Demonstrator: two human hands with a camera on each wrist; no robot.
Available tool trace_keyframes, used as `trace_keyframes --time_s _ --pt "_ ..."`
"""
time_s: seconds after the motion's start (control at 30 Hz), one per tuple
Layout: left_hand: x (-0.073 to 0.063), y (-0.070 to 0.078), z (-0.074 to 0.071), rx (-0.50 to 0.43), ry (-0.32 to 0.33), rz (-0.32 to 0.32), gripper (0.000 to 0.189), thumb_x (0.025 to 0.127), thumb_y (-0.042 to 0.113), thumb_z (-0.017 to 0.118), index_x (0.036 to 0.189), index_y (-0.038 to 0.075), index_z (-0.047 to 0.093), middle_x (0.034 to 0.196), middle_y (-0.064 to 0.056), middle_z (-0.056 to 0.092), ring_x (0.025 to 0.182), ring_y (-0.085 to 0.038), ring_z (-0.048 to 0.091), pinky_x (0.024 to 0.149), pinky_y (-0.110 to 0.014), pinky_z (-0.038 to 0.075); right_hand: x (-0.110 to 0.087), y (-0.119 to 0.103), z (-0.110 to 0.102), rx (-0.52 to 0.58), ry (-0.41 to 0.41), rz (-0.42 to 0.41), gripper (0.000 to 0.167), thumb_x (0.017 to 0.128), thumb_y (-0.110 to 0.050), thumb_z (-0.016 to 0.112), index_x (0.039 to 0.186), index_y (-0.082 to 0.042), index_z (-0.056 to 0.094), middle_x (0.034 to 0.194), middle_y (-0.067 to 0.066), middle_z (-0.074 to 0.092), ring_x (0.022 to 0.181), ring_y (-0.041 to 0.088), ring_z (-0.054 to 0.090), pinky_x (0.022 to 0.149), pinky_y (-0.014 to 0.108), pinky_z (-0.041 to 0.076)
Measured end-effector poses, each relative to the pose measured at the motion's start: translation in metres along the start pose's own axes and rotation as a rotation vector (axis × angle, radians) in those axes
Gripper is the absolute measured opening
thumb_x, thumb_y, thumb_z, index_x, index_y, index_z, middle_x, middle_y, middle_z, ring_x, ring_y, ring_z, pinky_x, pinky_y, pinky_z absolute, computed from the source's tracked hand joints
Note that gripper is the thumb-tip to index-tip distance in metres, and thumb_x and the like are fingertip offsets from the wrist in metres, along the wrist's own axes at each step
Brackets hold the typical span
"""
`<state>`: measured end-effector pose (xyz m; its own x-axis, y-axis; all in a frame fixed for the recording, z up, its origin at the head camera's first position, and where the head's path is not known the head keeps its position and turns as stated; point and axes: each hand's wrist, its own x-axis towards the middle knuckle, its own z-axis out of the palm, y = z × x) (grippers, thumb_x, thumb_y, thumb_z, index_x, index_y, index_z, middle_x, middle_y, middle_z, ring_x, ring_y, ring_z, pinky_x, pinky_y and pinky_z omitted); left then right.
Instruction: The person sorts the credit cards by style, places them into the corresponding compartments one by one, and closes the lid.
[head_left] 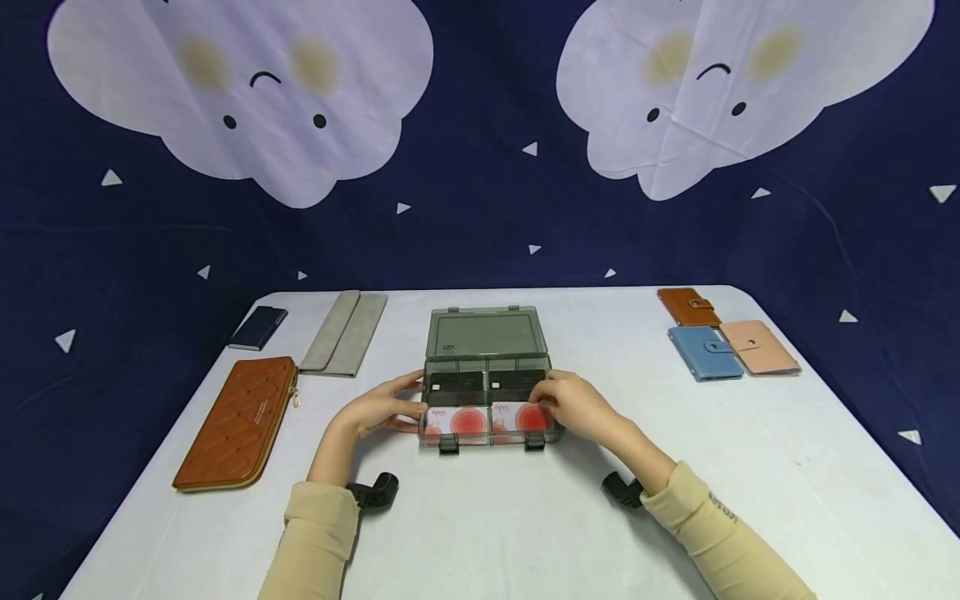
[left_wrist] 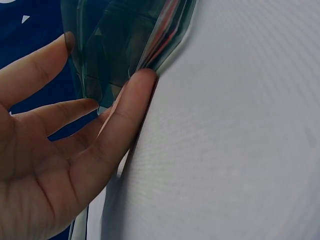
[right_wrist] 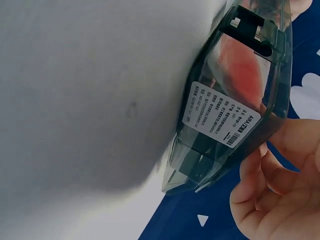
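A clear grey-green plastic case (head_left: 487, 364) stands with its lid (head_left: 487, 335) raised, its compartments filled with cards. Two black cards (head_left: 457, 382) lie in the back row; in front of them are a white-and-red card on the left (head_left: 456, 421) and another white-and-red card on the right (head_left: 517, 417). My left hand (head_left: 382, 406) rests its extended fingers against the case's left side, also in the left wrist view. With curled fingers, my right hand (head_left: 573, 404) pinches the right white-and-red card at its upper right corner. The right wrist view shows a printed label (right_wrist: 221, 114) on the case's side.
At the left lie a brown quilted wallet (head_left: 238, 423), a grey folded pouch (head_left: 345, 333) and a dark card holder (head_left: 258, 327). Brown (head_left: 684, 307), blue (head_left: 701, 352) and pink (head_left: 759, 348) snap-strap card holders sit together at the back right of the white table (head_left: 480, 533).
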<state>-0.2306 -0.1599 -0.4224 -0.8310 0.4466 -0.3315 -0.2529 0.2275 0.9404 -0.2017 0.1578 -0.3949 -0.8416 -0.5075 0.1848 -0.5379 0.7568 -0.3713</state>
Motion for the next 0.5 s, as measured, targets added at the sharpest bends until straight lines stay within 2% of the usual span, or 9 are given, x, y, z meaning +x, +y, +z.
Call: trace_keyframes --time_s 0.1,0.2,0.27,0.37,0.5 --pt "0.001 0.000 0.000 -0.003 -0.001 0.002 0.077 0.087 0.002 0.059 0.148 0.003 0.012 0.145 -0.026 0.017 0.082 -0.015 0.054 0.079 -0.036 0.056 0.000 -0.002 0.000 -0.055 0.004 -0.033 0.013 0.081 0.002 0.064 0.088 -0.006 0.072 0.074 -0.001 0.056 0.067 0.011 0.049 0.063 0.026 0.047" --pt "0.000 0.001 0.000 -0.011 -0.006 0.005 0.077 0.087 0.001 0.058 0.148 0.003 0.012 0.145 -0.026 0.016 0.082 -0.015 0.056 0.080 -0.037 0.055 0.001 -0.004 -0.001 -0.103 -0.003 -0.063 0.011 0.081 0.000 0.065 0.089 -0.003 0.072 0.076 0.002 0.062 0.070 0.015 0.055 0.066 0.030 0.050" --pt "0.000 0.001 0.000 -0.011 -0.011 0.008 0.077 0.087 0.002 0.058 0.148 0.003 0.011 0.145 -0.026 0.015 0.082 -0.015 0.056 0.081 -0.038 0.055 0.003 -0.006 -0.004 -0.112 -0.005 -0.054 0.011 0.082 -0.002 0.064 0.090 -0.002 0.072 0.081 0.005 0.066 0.075 0.019 0.060 0.070 0.033 0.052" --pt "-0.002 0.001 0.000 -0.011 -0.014 0.006 0.078 0.087 0.002 0.058 0.149 0.004 0.011 0.146 -0.026 0.014 0.083 -0.016 0.056 0.082 -0.039 0.055 0.013 -0.002 -0.009 -0.057 0.019 0.027 0.014 0.084 -0.005 0.063 0.096 -0.002 0.070 0.087 0.007 0.068 0.078 0.020 0.062 0.070 0.037 0.053" --pt "-0.002 0.001 0.000 -0.004 -0.011 0.007 0.078 0.087 0.003 0.059 0.148 0.003 0.010 0.147 -0.026 0.014 0.085 -0.016 0.056 0.082 -0.039 0.055 0.038 0.020 -0.017 0.136 0.062 0.199 0.029 0.088 -0.009 0.060 0.115 0.001 0.061 0.097 0.016 0.064 0.083 0.027 0.059 0.067 0.039 0.051"
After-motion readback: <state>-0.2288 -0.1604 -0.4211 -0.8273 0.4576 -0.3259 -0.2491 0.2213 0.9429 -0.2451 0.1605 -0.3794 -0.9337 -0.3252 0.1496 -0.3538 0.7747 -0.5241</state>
